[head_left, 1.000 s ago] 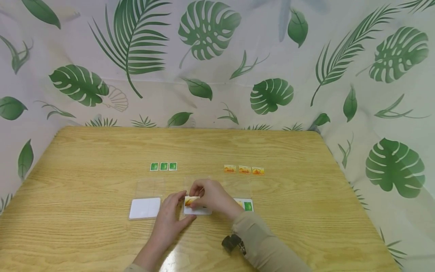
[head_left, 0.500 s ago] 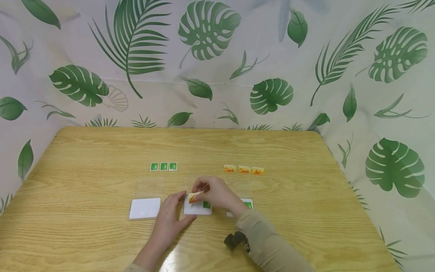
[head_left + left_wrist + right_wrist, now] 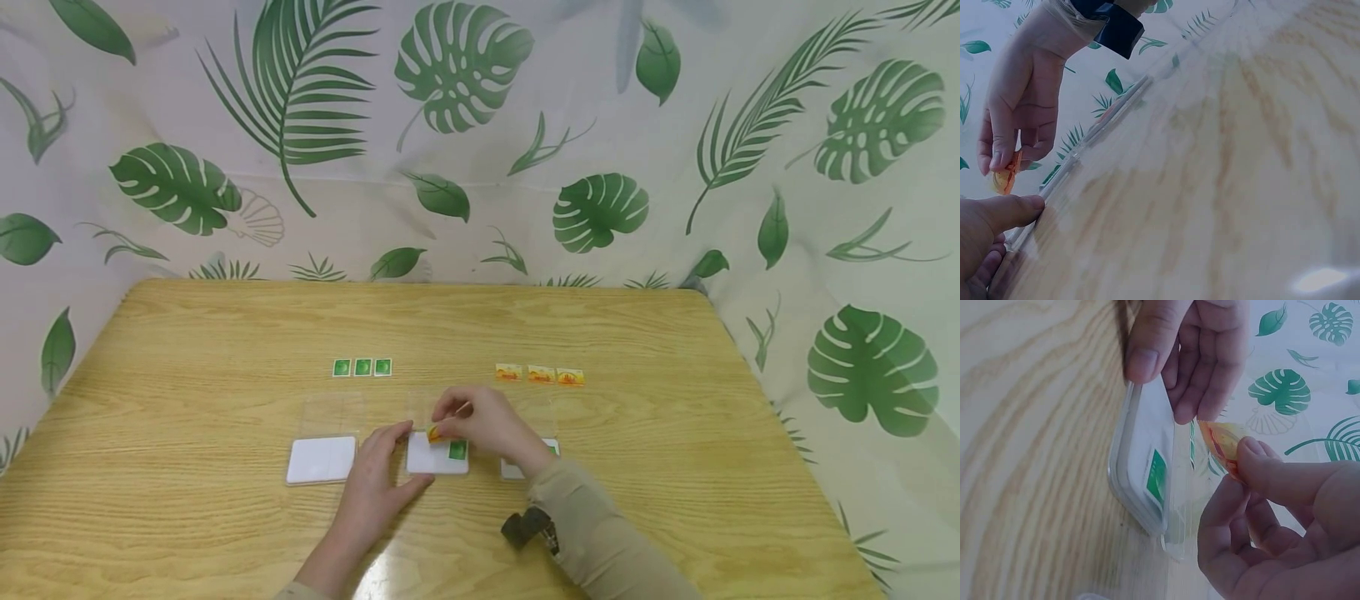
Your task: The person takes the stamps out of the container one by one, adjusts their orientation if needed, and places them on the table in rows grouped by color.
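My right hand (image 3: pixel 483 425) pinches a small orange-yellow stamp (image 3: pixel 1221 445) between thumb and fingers, tilted above a flat white case (image 3: pixel 435 460) in the middle. That case has a clear hinged lid lying back and a green stamp (image 3: pixel 1156 479) at its right end. My left hand (image 3: pixel 375 479) holds the case's left end, thumb on the near edge and fingers toward the far side. In the left wrist view, the pinched stamp (image 3: pixel 1007 178) hangs just beyond my left thumb.
Another white case (image 3: pixel 321 460) lies left of my left hand. A third case (image 3: pixel 513 469), with a green stamp, is partly hidden by my right wrist. Farther back are rows of three green stamps (image 3: pixel 363 367) and three orange-yellow stamps (image 3: pixel 541 374).
My right hand has lifted the orange-yellow stamp off the middle case's left part and shifted slightly right and away. The green stamp there has come into view. My left hand has stayed put.
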### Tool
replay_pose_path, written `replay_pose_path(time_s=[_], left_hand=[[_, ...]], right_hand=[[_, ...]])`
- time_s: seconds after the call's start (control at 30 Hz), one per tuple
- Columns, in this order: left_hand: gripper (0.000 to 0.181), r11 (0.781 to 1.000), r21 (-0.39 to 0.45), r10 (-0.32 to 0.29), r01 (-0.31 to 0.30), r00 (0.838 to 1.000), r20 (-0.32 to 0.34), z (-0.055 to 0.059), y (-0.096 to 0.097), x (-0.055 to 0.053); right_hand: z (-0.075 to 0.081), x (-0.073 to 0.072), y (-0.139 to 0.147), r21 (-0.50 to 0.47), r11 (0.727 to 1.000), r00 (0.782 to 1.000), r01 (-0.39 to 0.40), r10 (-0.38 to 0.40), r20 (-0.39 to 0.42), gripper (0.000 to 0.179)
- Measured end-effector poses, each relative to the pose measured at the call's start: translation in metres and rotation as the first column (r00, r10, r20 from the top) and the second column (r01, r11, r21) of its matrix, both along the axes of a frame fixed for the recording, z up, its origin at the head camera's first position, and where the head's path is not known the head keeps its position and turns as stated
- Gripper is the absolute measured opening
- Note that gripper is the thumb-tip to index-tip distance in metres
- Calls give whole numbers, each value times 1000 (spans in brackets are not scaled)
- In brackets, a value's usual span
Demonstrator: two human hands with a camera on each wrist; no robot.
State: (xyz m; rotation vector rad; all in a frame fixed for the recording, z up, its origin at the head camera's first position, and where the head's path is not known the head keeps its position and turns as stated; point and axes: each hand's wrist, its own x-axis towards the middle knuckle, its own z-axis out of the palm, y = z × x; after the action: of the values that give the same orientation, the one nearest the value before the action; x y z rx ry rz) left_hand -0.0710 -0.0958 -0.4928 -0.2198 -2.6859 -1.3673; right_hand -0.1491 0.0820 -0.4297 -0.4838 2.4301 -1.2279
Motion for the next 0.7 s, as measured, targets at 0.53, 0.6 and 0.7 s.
replay_pose_path(time_s=[0.53,0.6,0.7], left_hand=[[73,1000,7,6,-6,999,37,2,1,0],[73,1000,3,6,-6,1000,26,1,1,0],[72,1000,-2,11,-11,1000,15,0,1,0]], right_hand=[[7,-6,18,-12,997,997,73,-72,8,4],[8,-8,23,-8,996,996,89,-89,6,4],[8,-11,33,4,994,994,112,-112,8,4]])
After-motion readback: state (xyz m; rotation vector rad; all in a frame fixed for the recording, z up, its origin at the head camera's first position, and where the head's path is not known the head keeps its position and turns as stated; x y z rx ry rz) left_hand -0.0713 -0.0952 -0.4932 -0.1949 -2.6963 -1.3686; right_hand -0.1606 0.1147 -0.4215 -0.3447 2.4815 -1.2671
